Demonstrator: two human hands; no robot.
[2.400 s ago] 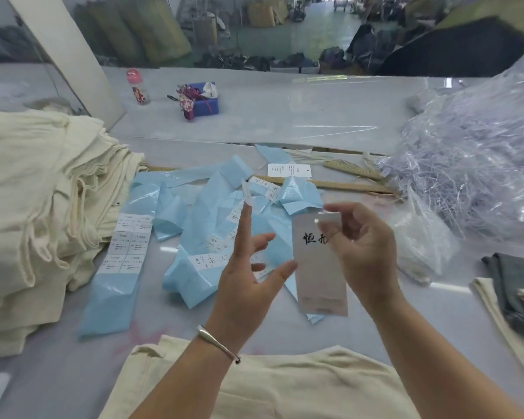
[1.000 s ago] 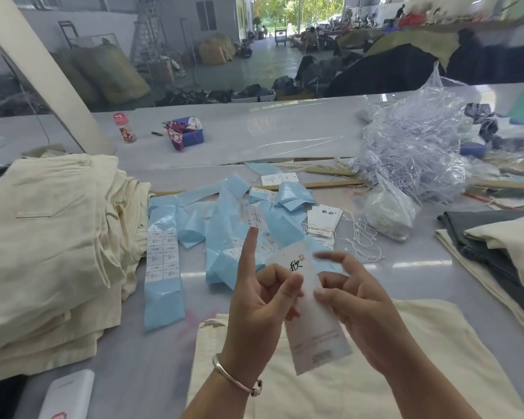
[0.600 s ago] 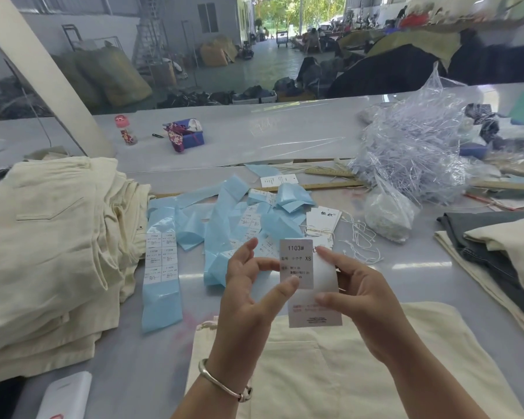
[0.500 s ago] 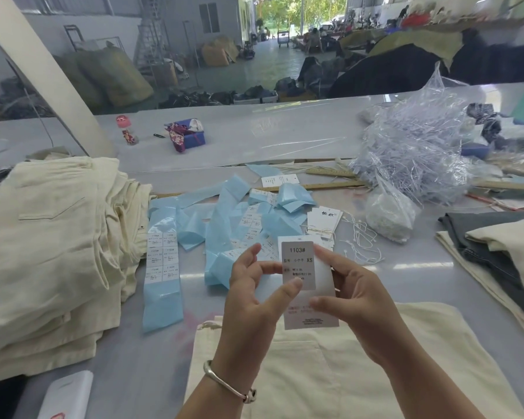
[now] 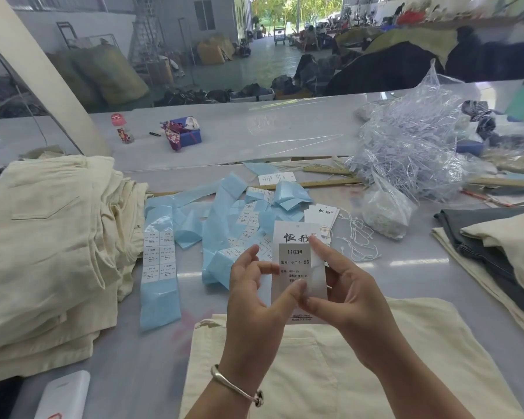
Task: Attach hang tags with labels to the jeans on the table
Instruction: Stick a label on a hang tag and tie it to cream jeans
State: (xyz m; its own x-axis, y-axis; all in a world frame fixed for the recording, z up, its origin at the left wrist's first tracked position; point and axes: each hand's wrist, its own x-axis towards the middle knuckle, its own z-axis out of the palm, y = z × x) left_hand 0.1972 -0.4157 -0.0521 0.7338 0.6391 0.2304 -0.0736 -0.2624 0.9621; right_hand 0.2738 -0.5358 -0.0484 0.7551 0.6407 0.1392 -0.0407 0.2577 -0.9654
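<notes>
Pinching the hang tag (image 5: 297,237) in both grips, left hand (image 5: 254,300) and right hand (image 5: 348,297), we are smoothing its label (image 5: 295,261); stringing it is coming next.

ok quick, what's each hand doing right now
left hand: thumb presses the label on the hang tag, other fingers loosely curled beside it.
right hand: holds the hang tag, fingers behind, forefinger on top.
</notes>
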